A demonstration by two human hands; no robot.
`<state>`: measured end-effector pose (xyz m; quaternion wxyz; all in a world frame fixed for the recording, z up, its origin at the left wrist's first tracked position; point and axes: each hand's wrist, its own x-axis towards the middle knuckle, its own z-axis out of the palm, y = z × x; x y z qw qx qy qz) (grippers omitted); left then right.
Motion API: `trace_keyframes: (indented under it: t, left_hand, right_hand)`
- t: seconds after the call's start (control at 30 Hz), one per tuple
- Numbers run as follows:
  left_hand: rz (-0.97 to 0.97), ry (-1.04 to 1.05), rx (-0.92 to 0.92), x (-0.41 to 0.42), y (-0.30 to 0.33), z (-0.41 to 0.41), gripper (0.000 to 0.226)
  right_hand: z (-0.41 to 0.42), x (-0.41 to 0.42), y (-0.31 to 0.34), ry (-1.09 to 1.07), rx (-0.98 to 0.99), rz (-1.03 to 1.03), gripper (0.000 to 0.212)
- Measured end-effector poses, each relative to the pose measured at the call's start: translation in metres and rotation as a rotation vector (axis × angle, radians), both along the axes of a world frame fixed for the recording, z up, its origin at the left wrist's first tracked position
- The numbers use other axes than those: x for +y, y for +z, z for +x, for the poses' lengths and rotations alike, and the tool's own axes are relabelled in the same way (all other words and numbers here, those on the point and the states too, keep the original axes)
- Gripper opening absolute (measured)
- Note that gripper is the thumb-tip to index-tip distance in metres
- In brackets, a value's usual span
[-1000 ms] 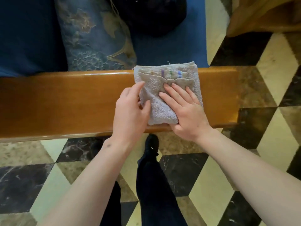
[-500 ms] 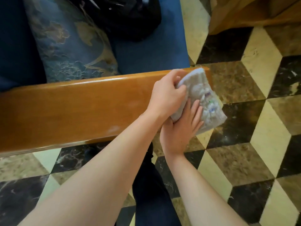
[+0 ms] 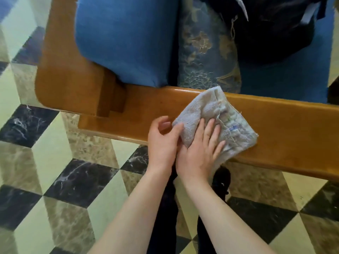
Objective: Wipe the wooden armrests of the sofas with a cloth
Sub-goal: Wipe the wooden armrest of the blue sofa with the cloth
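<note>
A folded grey-white terry cloth [image 3: 209, 110] lies on the flat top of the sofa's glossy wooden armrest [image 3: 286, 129], which runs across the view. My right hand [image 3: 200, 153] presses flat on the cloth's near part, fingers spread. My left hand [image 3: 162, 142] sits just left of it, thumb and fingers pinching the cloth's near-left corner. The two hands touch each other at the armrest's near edge.
A blue seat cushion [image 3: 124, 39], a patterned blue pillow [image 3: 203, 52] and a dark bag [image 3: 271, 28] lie behind the armrest. The wooden back-frame corner [image 3: 62, 76] stands at left. A marble floor of cube-pattern tiles [image 3: 60, 171] spreads below; my dark-trousered legs [image 3: 165, 217] stand close.
The cloth was lifted off the armrest's front end half a second ago; now it lies flat on the armrest nearer the sofa's back, with both hands on it. My view has shifted toward the back.
</note>
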<state>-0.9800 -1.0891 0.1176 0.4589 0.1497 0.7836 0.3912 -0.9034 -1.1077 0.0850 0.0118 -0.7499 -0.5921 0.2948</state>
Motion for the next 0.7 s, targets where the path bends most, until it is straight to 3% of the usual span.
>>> trace_keyframes:
  t: [0.1, 0.37, 0.43, 0.57, 0.7]
  left_hand:
    - [-0.013, 0.13, -0.048, -0.015, 0.007, -0.062, 0.039]
    - [-0.01, 0.079, -0.011, -0.04, 0.039, -0.136, 0.041]
    - [0.024, 0.065, 0.004, -0.047, 0.046, -0.148, 0.04]
    - [0.071, 0.112, 0.012, -0.053, 0.069, -0.166, 0.018]
    - [0.103, -0.003, 0.105, -0.052, 0.115, -0.182, 0.014]
  right_hand:
    - [-0.052, -0.016, 0.003, 0.148, 0.013, 0.002, 0.09]
    - [-0.137, -0.023, 0.028, 0.312, 0.149, -0.168, 0.081]
    - [-0.144, -0.023, 0.04, 0.216, 0.281, -0.189, 0.065]
    - [-0.14, -0.012, 0.075, -0.245, 0.737, -0.469, 0.013]
    - [-0.142, -0.002, 0.124, -0.406, 0.914, -0.585, 0.01]
